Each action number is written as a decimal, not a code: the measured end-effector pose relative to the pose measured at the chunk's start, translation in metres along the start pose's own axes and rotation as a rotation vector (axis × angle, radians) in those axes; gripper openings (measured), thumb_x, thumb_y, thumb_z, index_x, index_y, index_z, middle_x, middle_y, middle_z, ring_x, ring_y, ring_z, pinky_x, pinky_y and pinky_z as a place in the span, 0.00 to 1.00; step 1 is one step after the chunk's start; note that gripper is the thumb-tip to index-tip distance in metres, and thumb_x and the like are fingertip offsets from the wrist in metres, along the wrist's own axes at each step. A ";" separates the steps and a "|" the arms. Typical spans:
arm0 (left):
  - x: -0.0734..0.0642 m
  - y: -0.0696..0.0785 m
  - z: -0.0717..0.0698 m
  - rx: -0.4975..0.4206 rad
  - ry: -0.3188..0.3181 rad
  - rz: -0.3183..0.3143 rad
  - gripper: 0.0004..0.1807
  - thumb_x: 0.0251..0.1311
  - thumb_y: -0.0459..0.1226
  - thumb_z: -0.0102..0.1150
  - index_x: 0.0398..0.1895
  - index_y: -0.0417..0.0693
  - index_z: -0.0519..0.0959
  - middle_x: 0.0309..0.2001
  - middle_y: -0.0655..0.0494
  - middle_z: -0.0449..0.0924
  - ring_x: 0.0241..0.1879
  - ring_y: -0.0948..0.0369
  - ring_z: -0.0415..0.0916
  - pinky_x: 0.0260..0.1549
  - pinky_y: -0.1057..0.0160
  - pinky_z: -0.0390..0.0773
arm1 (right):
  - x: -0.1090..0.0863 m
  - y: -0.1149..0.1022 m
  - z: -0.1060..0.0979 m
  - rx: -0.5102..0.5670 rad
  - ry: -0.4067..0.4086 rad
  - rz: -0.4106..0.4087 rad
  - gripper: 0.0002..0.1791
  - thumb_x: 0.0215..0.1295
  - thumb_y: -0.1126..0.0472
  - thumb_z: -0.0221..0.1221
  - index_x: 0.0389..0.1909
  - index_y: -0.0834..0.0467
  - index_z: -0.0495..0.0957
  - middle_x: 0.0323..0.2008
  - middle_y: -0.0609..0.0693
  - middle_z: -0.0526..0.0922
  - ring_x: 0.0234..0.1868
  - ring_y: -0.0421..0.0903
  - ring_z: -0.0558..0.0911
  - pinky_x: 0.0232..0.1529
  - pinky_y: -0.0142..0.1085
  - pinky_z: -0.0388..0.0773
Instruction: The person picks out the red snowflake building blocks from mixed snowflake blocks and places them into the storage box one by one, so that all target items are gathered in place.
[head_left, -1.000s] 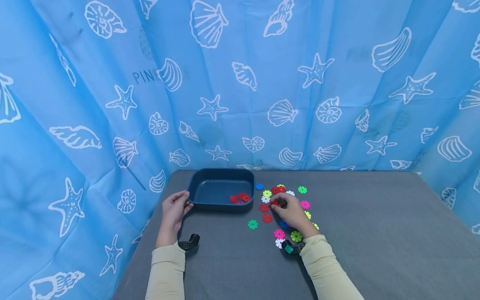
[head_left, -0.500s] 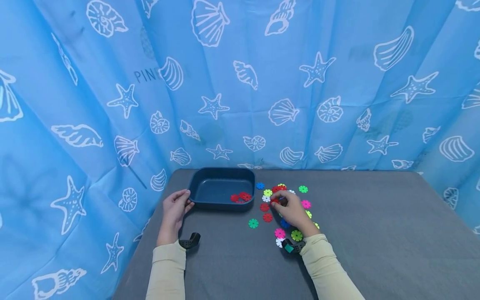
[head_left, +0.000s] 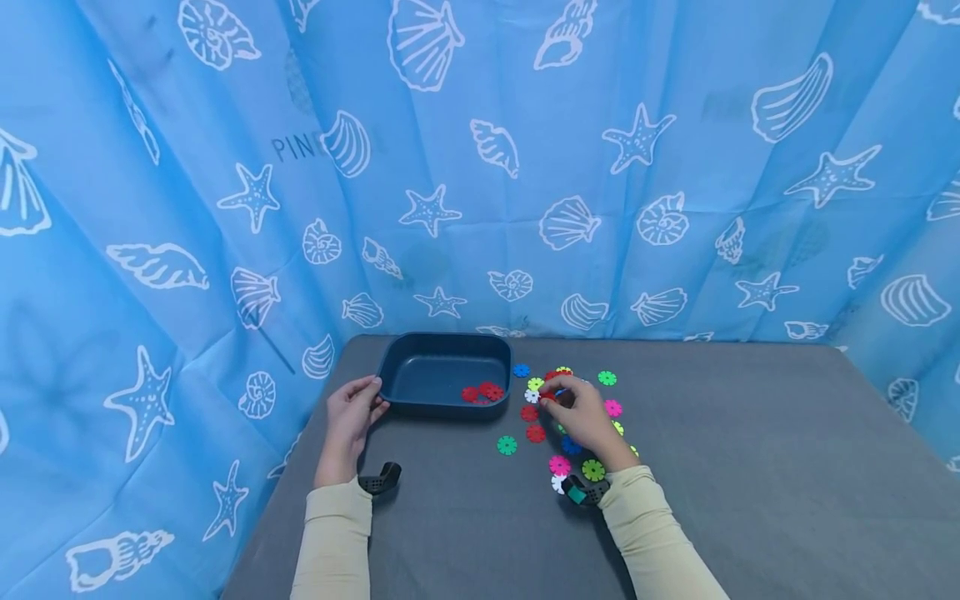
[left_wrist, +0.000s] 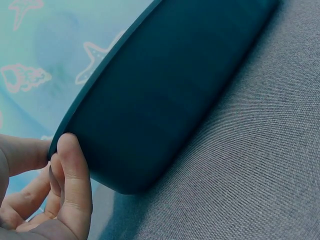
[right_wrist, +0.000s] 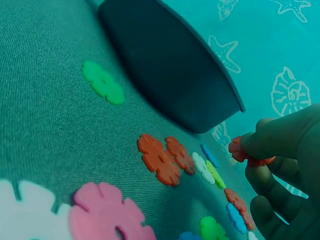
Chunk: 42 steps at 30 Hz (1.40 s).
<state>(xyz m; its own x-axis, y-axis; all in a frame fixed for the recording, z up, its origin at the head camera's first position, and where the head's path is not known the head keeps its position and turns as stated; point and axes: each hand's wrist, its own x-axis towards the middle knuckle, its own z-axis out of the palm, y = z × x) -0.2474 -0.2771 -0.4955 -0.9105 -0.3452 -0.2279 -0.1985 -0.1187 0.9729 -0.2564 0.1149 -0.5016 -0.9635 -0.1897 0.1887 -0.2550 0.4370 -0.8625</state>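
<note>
The person's hands are well apart. The left hand point(head_left: 351, 417) pinches the rim of a dark blue rectangular tray point(head_left: 442, 411) at its near left corner. That tray sits flat, open side up, its long axis running left to right, with a few red notched discs point(head_left: 491, 391) at its near right end. Off to the tray's right, the right hand point(head_left: 587, 414) has a red disc point(right_wrist: 239, 149) pinched at the fingertips, raised above the cloth; the thumb hides much of it, so I can't tell which way its face points. Loose multicoloured discs point(head_left: 559, 466) lie around and below that hand on a grey cloth point(head_left: 750, 467). Blue curtains point(head_left: 480, 92) printed with white shells and starfish hang behind.
</note>
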 end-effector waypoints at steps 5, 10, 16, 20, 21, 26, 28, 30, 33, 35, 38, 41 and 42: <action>0.000 0.000 0.001 0.000 0.002 0.004 0.24 0.79 0.45 0.59 0.69 0.41 0.75 0.59 0.45 0.74 0.48 0.58 0.76 0.46 0.68 0.89 | 0.000 -0.003 -0.002 0.016 0.005 -0.014 0.08 0.70 0.68 0.67 0.49 0.62 0.85 0.43 0.57 0.86 0.34 0.47 0.80 0.36 0.34 0.82; 0.001 0.000 0.001 -0.005 0.004 -0.002 0.24 0.78 0.45 0.60 0.68 0.41 0.76 0.58 0.46 0.74 0.47 0.58 0.76 0.46 0.68 0.89 | 0.001 -0.007 -0.004 0.029 0.020 -0.039 0.08 0.69 0.70 0.67 0.48 0.63 0.85 0.43 0.58 0.87 0.37 0.50 0.81 0.39 0.34 0.81; -0.001 0.001 0.001 0.004 0.003 -0.003 0.25 0.79 0.45 0.59 0.70 0.41 0.75 0.59 0.45 0.73 0.49 0.58 0.75 0.46 0.68 0.88 | 0.000 -0.013 -0.004 0.027 0.025 -0.058 0.08 0.70 0.69 0.67 0.47 0.64 0.86 0.43 0.57 0.87 0.37 0.50 0.82 0.38 0.34 0.81; -0.001 0.001 0.001 -0.005 -0.003 0.009 0.25 0.78 0.44 0.59 0.70 0.40 0.75 0.56 0.46 0.74 0.45 0.60 0.76 0.46 0.68 0.88 | 0.001 -0.016 -0.005 0.016 0.033 -0.084 0.09 0.70 0.69 0.67 0.48 0.64 0.86 0.44 0.57 0.88 0.36 0.48 0.82 0.38 0.35 0.82; -0.001 0.001 0.001 -0.008 -0.004 0.011 0.25 0.78 0.44 0.59 0.70 0.39 0.75 0.55 0.46 0.75 0.44 0.61 0.76 0.46 0.68 0.88 | 0.002 -0.017 -0.005 0.016 0.036 -0.092 0.09 0.69 0.69 0.67 0.48 0.64 0.86 0.44 0.57 0.88 0.36 0.48 0.82 0.38 0.36 0.82; -0.001 0.002 0.001 -0.010 -0.003 0.009 0.24 0.78 0.43 0.60 0.69 0.39 0.75 0.53 0.48 0.76 0.42 0.64 0.77 0.47 0.67 0.89 | 0.003 -0.022 -0.007 0.008 0.039 -0.110 0.08 0.69 0.69 0.67 0.48 0.64 0.86 0.44 0.56 0.88 0.35 0.47 0.82 0.38 0.36 0.82; -0.001 0.002 0.001 -0.008 -0.004 0.005 0.24 0.78 0.44 0.60 0.69 0.40 0.75 0.54 0.48 0.75 0.42 0.63 0.77 0.48 0.66 0.89 | 0.003 -0.024 -0.008 0.001 0.037 -0.111 0.08 0.70 0.69 0.67 0.48 0.64 0.86 0.43 0.56 0.88 0.36 0.47 0.82 0.39 0.36 0.82; 0.000 0.001 0.001 -0.007 -0.005 -0.001 0.25 0.78 0.44 0.59 0.70 0.41 0.75 0.55 0.48 0.75 0.43 0.63 0.76 0.50 0.65 0.88 | 0.003 -0.026 -0.008 -0.001 0.034 -0.111 0.08 0.70 0.69 0.67 0.48 0.64 0.86 0.43 0.56 0.87 0.36 0.48 0.82 0.39 0.37 0.83; 0.002 0.000 0.000 -0.008 -0.011 -0.009 0.25 0.78 0.45 0.59 0.71 0.41 0.74 0.58 0.47 0.74 0.44 0.63 0.76 0.51 0.64 0.88 | 0.003 -0.029 -0.008 -0.002 0.031 -0.109 0.08 0.70 0.69 0.67 0.48 0.63 0.86 0.44 0.56 0.87 0.37 0.50 0.83 0.40 0.38 0.83; 0.004 -0.001 -0.001 -0.011 -0.016 -0.013 0.26 0.79 0.45 0.58 0.72 0.41 0.74 0.60 0.47 0.74 0.44 0.63 0.76 0.51 0.65 0.88 | 0.003 -0.030 -0.009 -0.001 0.029 -0.109 0.08 0.70 0.69 0.67 0.48 0.63 0.86 0.44 0.56 0.87 0.38 0.50 0.83 0.41 0.39 0.84; 0.004 -0.001 -0.001 -0.017 -0.019 -0.016 0.26 0.79 0.45 0.58 0.72 0.41 0.73 0.61 0.47 0.73 0.44 0.63 0.75 0.50 0.65 0.88 | 0.003 -0.032 -0.009 -0.002 0.027 -0.113 0.08 0.70 0.69 0.67 0.48 0.63 0.86 0.44 0.56 0.87 0.38 0.51 0.83 0.42 0.40 0.84; 0.003 -0.001 0.000 -0.018 -0.017 -0.012 0.26 0.79 0.45 0.58 0.72 0.40 0.73 0.60 0.47 0.74 0.44 0.63 0.75 0.49 0.66 0.88 | 0.003 -0.034 -0.009 -0.001 0.028 -0.116 0.07 0.70 0.69 0.66 0.47 0.62 0.86 0.44 0.56 0.87 0.39 0.52 0.84 0.43 0.41 0.84; 0.003 0.000 0.000 -0.018 -0.015 -0.008 0.26 0.79 0.45 0.58 0.71 0.40 0.74 0.59 0.46 0.74 0.44 0.63 0.75 0.48 0.66 0.88 | 0.004 -0.035 -0.010 0.000 0.029 -0.116 0.07 0.70 0.69 0.66 0.47 0.61 0.86 0.45 0.56 0.88 0.39 0.52 0.84 0.43 0.42 0.84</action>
<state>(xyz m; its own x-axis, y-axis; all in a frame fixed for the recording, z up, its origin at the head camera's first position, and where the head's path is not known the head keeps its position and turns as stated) -0.2498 -0.2780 -0.4964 -0.9143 -0.3298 -0.2351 -0.1997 -0.1380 0.9701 -0.2518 0.1075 -0.4666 -0.9295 -0.2137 0.3006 -0.3649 0.4136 -0.8341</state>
